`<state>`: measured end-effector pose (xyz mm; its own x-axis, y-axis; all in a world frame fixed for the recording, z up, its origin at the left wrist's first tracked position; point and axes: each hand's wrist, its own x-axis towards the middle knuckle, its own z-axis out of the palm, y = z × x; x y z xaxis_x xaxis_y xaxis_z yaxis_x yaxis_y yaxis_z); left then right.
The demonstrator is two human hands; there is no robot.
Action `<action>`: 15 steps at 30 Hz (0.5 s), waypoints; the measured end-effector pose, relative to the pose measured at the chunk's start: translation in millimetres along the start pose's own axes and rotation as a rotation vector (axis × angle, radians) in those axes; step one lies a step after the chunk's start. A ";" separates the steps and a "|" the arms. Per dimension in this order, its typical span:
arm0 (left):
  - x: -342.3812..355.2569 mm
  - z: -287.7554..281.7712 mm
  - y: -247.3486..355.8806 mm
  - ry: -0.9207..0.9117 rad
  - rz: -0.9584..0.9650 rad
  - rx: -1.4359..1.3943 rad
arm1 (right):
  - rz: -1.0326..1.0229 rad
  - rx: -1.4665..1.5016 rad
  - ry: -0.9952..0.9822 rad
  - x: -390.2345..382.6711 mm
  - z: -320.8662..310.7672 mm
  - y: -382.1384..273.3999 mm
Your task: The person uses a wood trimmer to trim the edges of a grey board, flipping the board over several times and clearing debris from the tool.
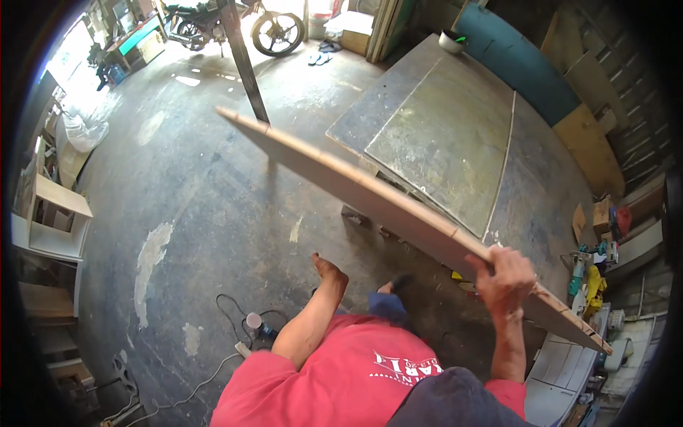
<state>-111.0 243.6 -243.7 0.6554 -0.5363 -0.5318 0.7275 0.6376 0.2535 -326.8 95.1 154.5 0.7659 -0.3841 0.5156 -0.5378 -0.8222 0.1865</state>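
Note:
A long, flat wooden board (370, 199) stands tilted on edge, running from the upper left down to the right, with its pale top edge facing up. My right hand (505, 277) is wrapped over that edge near the board's right end, fingers on top and thumb on the near face. To the left of the board, my left hand (330, 269) is in the air, touching nothing. Its thumb sticks out, and the other fingers are partly hidden by the angle. The board's lower edge is partly out of sight.
Beyond the board stands a broad worktable (441, 128) with a bowl (451, 43) at its far corner. A post (244, 64) rises behind the board's left end. A corded power tool (265, 329) lies on the floor left of me. Tools (594, 285) crowd the right side; a motorcycle (235, 28) stands far back.

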 end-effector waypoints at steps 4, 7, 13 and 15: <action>64.7 76.1 14.9 0.314 0.101 -0.073 | -0.122 0.045 -0.049 -3.4 4.2 -74.4; 31.4 13.2 7.0 0.449 0.057 0.019 | -0.074 0.040 -0.101 -4.8 14.3 -79.0; -35.3 -134.1 6.8 0.594 -0.246 0.084 | -0.029 0.022 -0.270 -16.7 9.7 -102.8; -33.1 -149.9 -1.4 0.695 -0.340 0.173 | -0.037 0.033 -0.285 -14.1 -4.6 -113.9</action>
<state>-164.2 343.3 -347.6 0.1558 -0.1819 -0.9709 0.9238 0.3748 0.0780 -277.9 196.1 129.9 0.8556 -0.4520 0.2523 -0.4992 -0.8495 0.1708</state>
